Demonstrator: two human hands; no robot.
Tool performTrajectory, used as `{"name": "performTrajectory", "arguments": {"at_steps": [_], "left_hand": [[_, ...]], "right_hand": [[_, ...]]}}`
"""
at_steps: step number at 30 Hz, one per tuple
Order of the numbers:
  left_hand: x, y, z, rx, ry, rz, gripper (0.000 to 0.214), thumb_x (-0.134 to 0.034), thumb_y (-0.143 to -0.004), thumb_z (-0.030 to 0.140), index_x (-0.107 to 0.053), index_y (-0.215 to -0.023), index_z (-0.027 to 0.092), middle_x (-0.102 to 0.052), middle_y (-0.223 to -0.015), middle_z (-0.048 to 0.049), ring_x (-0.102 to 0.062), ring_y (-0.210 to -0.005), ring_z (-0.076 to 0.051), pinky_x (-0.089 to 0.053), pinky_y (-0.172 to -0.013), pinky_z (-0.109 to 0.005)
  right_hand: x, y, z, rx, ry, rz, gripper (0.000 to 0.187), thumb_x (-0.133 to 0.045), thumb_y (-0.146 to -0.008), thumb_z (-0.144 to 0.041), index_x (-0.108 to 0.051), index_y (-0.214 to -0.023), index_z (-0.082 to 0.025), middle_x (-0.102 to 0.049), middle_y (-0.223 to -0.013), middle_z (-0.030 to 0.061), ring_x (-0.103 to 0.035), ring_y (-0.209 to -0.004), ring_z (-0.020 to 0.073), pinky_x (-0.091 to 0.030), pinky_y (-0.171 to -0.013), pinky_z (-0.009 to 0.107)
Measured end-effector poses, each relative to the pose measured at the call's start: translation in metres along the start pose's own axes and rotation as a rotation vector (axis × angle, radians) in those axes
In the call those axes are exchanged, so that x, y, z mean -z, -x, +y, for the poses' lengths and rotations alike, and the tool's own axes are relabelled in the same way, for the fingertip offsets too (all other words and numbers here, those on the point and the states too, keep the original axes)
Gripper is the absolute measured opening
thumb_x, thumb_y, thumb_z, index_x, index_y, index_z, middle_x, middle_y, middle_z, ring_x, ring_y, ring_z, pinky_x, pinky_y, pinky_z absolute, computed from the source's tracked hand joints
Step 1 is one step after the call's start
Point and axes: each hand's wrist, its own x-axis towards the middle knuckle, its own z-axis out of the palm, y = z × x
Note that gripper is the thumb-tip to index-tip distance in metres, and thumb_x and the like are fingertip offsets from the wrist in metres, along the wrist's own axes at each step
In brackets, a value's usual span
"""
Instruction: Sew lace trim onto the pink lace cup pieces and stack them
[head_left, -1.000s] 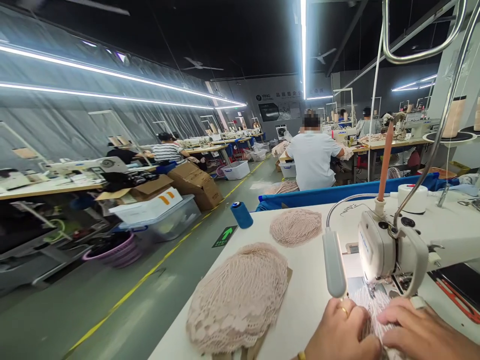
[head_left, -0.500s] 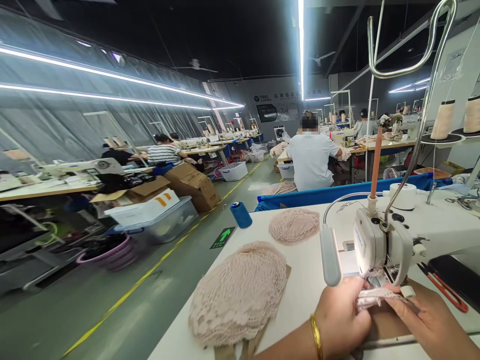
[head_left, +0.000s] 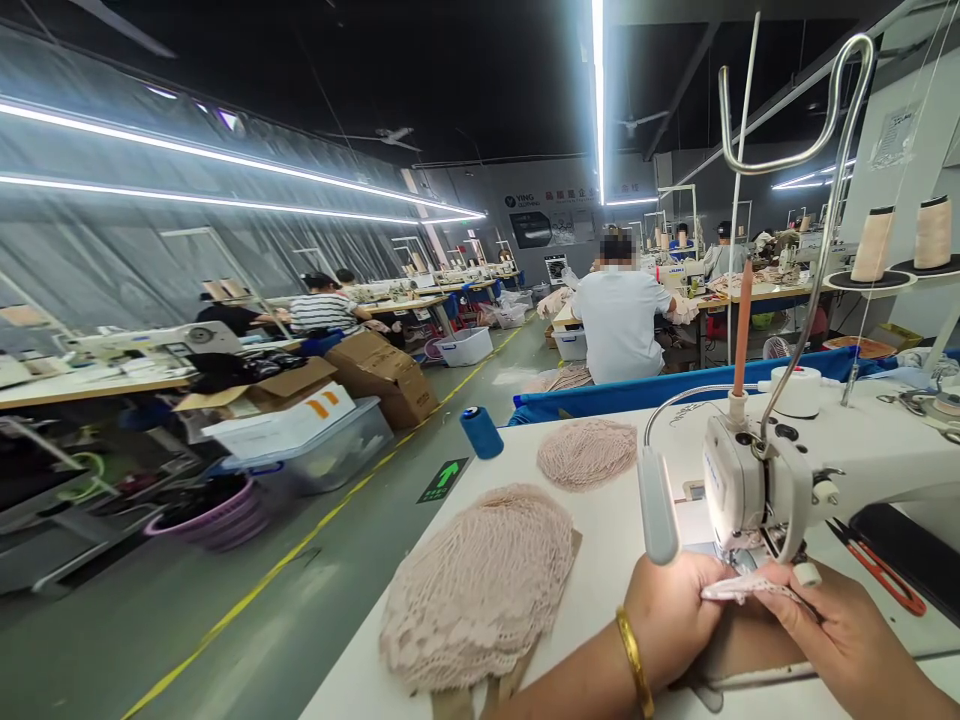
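Note:
Both my hands hold a small pale pink lace piece [head_left: 739,588] just in front of the needle area of a white sewing machine [head_left: 739,470]. My left hand [head_left: 671,605], with a gold bangle at the wrist, pinches its left end. At the right end, the fingers of my right hand [head_left: 832,620] are closed on the lace edge. Part of the piece is hidden by my fingers. Left of my hands, a large stack of pink lace pieces [head_left: 480,590] lies on the white table [head_left: 607,640], with a smaller lace stack [head_left: 589,453] behind it.
Orange-handled snips [head_left: 885,580] and a black object [head_left: 915,540] lie right of the machine. A grey lamp [head_left: 660,510] hangs left of the needle. A blue thread cone [head_left: 481,432] stands near the table's left edge. Ahead, a person in a white shirt [head_left: 619,320] sits working.
My hands have shifted slightly left. The lace between them now looks flatter and narrower, and its left end shows more clearly. The camera view has moved a little.

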Motion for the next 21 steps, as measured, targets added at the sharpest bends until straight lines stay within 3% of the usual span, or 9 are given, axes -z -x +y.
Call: {"name": "performTrajectory", "arguments": {"at_steps": [5, 12, 16, 18, 21], "left_hand": [[0.0012, -0.0022, 0.0001, 0.007, -0.033, -0.028, 0.024, -0.063, -0.090, 0.022, -0.070, -0.067, 0.020, -0.060, -0.062, 0.0036, -0.050, -0.061, -0.014, -0.036, -0.063, -0.025], [0.0041, 0.0013, 0.0028, 0.051, 0.053, -0.098, 0.021, -0.058, -0.082, 0.014, -0.061, -0.062, 0.019, -0.046, -0.058, 0.0061, -0.042, -0.060, -0.012, -0.033, -0.057, -0.022], [0.0022, 0.0032, 0.0018, 0.180, 0.189, -0.145, 0.018, -0.071, -0.080, 0.027, -0.064, -0.065, 0.020, -0.049, -0.058, 0.0063, -0.046, -0.059, -0.013, -0.034, -0.053, -0.022], [0.0012, 0.0042, 0.0014, 0.223, 0.276, -0.158, 0.027, -0.079, -0.076, 0.034, -0.060, -0.062, 0.020, -0.048, -0.058, 0.0066, -0.043, -0.057, -0.012, -0.033, -0.052, -0.023], [-0.0010, 0.0073, 0.0002, 0.132, 0.285, -0.100, 0.036, -0.079, -0.078, 0.037, -0.056, -0.058, 0.019, -0.046, -0.062, 0.0055, -0.042, -0.059, -0.012, -0.034, -0.056, -0.025]], "right_hand": [[0.0022, -0.0023, -0.0045, 0.020, 0.038, 0.021, 0.028, -0.057, -0.112, -0.040, -0.084, -0.115, -0.031, -0.086, -0.103, 0.0052, -0.084, -0.094, 0.0235, -0.069, -0.084, 0.030], [-0.0002, -0.0024, -0.0050, -0.029, 0.076, 0.029, 0.031, -0.055, -0.114, -0.042, -0.083, -0.106, -0.030, -0.085, -0.099, 0.0023, -0.084, -0.092, 0.0213, -0.068, -0.084, 0.028], [0.0012, -0.0019, -0.0044, -0.011, 0.101, 0.020, 0.034, -0.054, -0.114, -0.040, -0.085, -0.102, -0.032, -0.086, -0.101, 0.0025, -0.084, -0.091, 0.0220, -0.068, -0.081, 0.027], [0.0008, -0.0013, -0.0045, 0.008, 0.124, 0.023, 0.035, -0.055, -0.113, -0.041, -0.085, -0.097, -0.032, -0.086, -0.099, 0.0021, -0.084, -0.089, 0.0218, -0.068, -0.079, 0.026], [-0.0030, 0.0016, -0.0044, 0.035, 0.155, 0.043, 0.038, -0.051, -0.115, -0.044, -0.083, -0.097, -0.031, -0.085, -0.095, 0.0021, -0.082, -0.084, 0.0206, -0.066, -0.076, 0.026]]}}
